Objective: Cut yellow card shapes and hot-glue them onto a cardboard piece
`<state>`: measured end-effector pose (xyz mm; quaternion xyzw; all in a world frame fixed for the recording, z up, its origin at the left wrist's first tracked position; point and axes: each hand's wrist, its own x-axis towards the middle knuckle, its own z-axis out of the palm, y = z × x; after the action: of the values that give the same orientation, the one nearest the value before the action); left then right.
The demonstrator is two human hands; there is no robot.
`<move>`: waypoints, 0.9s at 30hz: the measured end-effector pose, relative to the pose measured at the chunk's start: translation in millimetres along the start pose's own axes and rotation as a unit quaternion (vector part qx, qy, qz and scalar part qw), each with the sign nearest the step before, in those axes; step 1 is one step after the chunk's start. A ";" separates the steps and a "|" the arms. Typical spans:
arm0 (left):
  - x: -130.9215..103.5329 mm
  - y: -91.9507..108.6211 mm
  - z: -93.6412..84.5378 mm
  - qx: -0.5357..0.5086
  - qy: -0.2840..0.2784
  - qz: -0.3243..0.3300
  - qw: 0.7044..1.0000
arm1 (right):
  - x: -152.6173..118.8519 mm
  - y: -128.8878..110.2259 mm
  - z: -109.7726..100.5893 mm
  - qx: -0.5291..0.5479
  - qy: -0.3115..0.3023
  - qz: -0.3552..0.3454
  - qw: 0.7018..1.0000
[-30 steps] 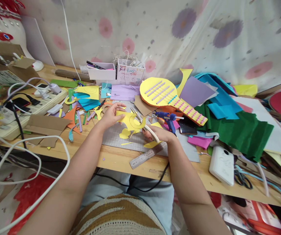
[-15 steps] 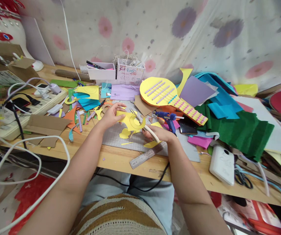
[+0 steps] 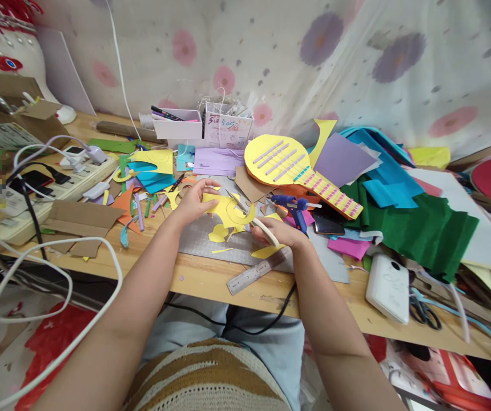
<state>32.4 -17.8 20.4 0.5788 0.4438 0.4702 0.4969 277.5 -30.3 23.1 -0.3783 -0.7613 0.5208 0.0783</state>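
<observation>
Pinched between the fingers and thumb of my left hand [image 3: 194,203] is a yellow paper sheet [image 3: 220,206] with a curved cut edge. My right hand [image 3: 277,231] holds scissors with pale handles [image 3: 266,230]. Their blades lie at the sheet, where a curved yellow strip [image 3: 245,214] bends away from it. Under the hands is a grey cutting mat [image 3: 202,240] with yellow scraps [image 3: 218,233] on it. A steel ruler [image 3: 254,275] lies below my right hand.
A yellow paper instrument shape [image 3: 276,160] lies behind, with a blue glue gun [image 3: 297,210] before it. Coloured paper [image 3: 421,228] and a white power bank [image 3: 389,288] are at right. A power strip [image 3: 57,200] and white cable [image 3: 117,262] are at left.
The scissors have turned slightly in my right hand, and their blades look more closed. The curved yellow strip has shifted slightly to the right. My left hand has barely moved.
</observation>
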 end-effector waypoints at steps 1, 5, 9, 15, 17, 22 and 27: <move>0.2 -0.3 -0.2 -0.001 0.001 0.002 1.000 | 0.0 0.6 -0.5 0.006 -0.004 0.002 1.000; 1.1 -3.1 -2.3 -0.010 -0.003 0.012 1.000 | 1.8 5.7 -2.0 0.008 0.022 0.001 1.000; 0.3 -4.2 -1.9 -0.004 -0.062 0.024 0.998 | 6.8 6.1 1.1 0.042 0.139 -0.014 0.989; -3.7 -4.3 15.3 0.063 -0.115 0.078 0.988 | 14.4 -9.3 14.0 0.117 0.216 -0.025 0.969; -3.1 -7.2 22.9 0.071 -0.088 0.072 0.991 | 18.3 -9.7 18.4 0.117 0.213 -0.028 0.970; 0.5 -14.6 40.0 -0.045 0.132 0.018 0.990 | 33.3 1.7 25.4 0.117 0.388 -0.038 0.913; -6.3 -12.2 60.4 -0.181 0.045 -0.088 0.979 | 41.4 3.6 27.3 0.194 0.514 -0.066 0.833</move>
<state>90.3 -32.1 3.7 0.4162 0.4224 0.5227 0.6124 236.2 -22.5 -3.5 -0.5177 -0.5178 0.3821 0.5637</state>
